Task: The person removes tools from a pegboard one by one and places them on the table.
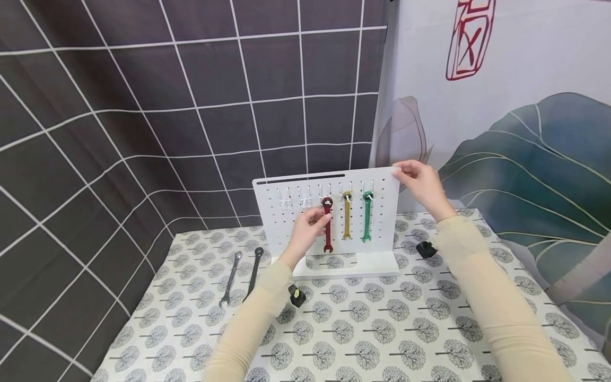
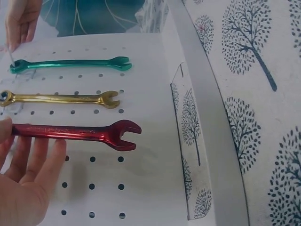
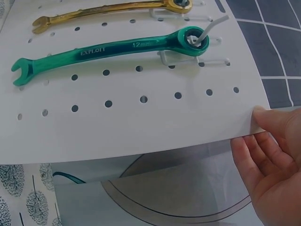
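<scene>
My left hand (image 1: 307, 232) pinches a red combination wrench (image 1: 328, 233) near its upper part, in front of a white pegboard (image 1: 383, 223). In the left wrist view the red wrench (image 2: 70, 133) lies between thumb and fingers, its open end free. The ring end overlaps a hook in the head view. My right hand (image 1: 422, 184) grips the pegboard's upper right corner, thumb on the front face, as the right wrist view also shows. Beside the red wrench, a gold wrench (image 1: 347, 217) and a green wrench (image 1: 367, 217) hang by their ring ends on white hooks.
Two more wrenches lie on the tree-patterned tablecloth to the left: a silver wrench (image 1: 231, 280) and a dark wrench (image 1: 255, 270). Bare hooks (image 1: 285, 202) are on the board's left. Small black devices are at the left sleeve (image 1: 274, 284) and right sleeve (image 1: 458, 236). A dark gridded curtain (image 1: 215, 127) stands behind.
</scene>
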Demonstrator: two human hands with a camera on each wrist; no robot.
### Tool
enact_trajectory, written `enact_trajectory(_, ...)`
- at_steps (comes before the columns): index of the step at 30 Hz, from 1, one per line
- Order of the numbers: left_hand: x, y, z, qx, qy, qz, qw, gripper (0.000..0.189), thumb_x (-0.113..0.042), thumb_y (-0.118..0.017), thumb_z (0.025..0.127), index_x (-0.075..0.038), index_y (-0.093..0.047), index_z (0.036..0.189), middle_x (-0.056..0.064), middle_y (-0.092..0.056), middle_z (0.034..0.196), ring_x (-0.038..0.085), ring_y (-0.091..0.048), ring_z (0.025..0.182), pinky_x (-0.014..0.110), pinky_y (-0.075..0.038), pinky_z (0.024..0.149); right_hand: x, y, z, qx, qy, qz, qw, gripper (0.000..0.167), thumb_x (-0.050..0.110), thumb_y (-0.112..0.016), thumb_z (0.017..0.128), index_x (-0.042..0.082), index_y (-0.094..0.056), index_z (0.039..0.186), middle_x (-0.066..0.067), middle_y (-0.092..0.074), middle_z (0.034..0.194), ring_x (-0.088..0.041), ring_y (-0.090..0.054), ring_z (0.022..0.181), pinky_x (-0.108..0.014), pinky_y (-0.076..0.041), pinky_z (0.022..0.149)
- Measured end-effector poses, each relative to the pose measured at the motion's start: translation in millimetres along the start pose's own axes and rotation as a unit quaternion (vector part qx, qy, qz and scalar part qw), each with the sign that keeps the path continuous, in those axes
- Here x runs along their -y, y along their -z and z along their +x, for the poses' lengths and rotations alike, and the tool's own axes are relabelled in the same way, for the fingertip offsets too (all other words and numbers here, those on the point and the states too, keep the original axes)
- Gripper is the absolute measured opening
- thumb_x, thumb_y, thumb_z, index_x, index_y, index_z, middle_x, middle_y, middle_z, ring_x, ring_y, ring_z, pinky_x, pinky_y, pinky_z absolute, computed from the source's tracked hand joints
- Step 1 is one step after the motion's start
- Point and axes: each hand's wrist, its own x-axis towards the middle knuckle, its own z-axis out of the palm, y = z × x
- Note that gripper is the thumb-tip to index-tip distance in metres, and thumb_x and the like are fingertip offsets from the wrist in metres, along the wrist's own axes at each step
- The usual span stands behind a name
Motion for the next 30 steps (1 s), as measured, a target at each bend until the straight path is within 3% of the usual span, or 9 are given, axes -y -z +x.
enact_trajectory(10,6.6,-3.5,-3.0,-0.017,-0.037,0.02,0.999,0.032,-0.024,-0.067,0.098,-0.001,-0.067,0.12,0.013,-0.07,0.106,0.019,-0.066,0.091,0.03,-0.062,0.074,-1.6,-0.8,3.0,-0.011,0.008,-0.012,0.9998,0.037,0.03,-0.064,0.101,0.001,-0.066,0.125,-0.021,-0.068,0.121,-0.006,-0.061,0.092,-0.015,-0.047,0.074)
enact_trajectory(21,5.7,-4.1,-6.4,-0.015,-0.059,0.026,0.9978,0.031,-0.025,-0.066,0.099,-0.003,-0.067,0.121,0.012,-0.071,0.106,0.019,-0.067,0.086,0.03,-0.062,0.069,1.7,0.7,0.8,-0.007,-0.001,-0.007,1.0,0.04,0.031,-0.064,0.101,0.002,-0.065,0.127,-0.021,-0.067,0.124,-0.019,-0.063,0.1,-0.016,-0.047,0.076)
enact_trajectory(25,0.6,-5.6,-8.1,-0.016,-0.065,0.021,0.9975,0.032,-0.024,-0.066,0.099,-0.002,-0.066,0.121,0.015,-0.071,0.106,0.022,-0.067,0.088,0.033,-0.062,0.07,1.9,1.0,1.7,-0.007,0.0,-0.005,1.0,0.041,0.033,-0.064,0.101,0.002,-0.065,0.127,-0.022,-0.067,0.124,-0.014,-0.062,0.097,-0.016,-0.047,0.075)
enact_trajectory(30,3.0,-5.0,-9.2,-0.006,-0.083,0.043,0.9956,0.028,-0.023,-0.066,0.099,-0.002,-0.067,0.118,0.011,-0.07,0.103,0.016,-0.065,0.084,0.03,-0.062,0.066,0.6,0.5,0.8,-0.001,0.004,-0.004,1.0,0.04,0.031,-0.063,0.101,0.0,-0.065,0.127,-0.022,-0.067,0.122,-0.009,-0.06,0.093,-0.016,-0.048,0.075)
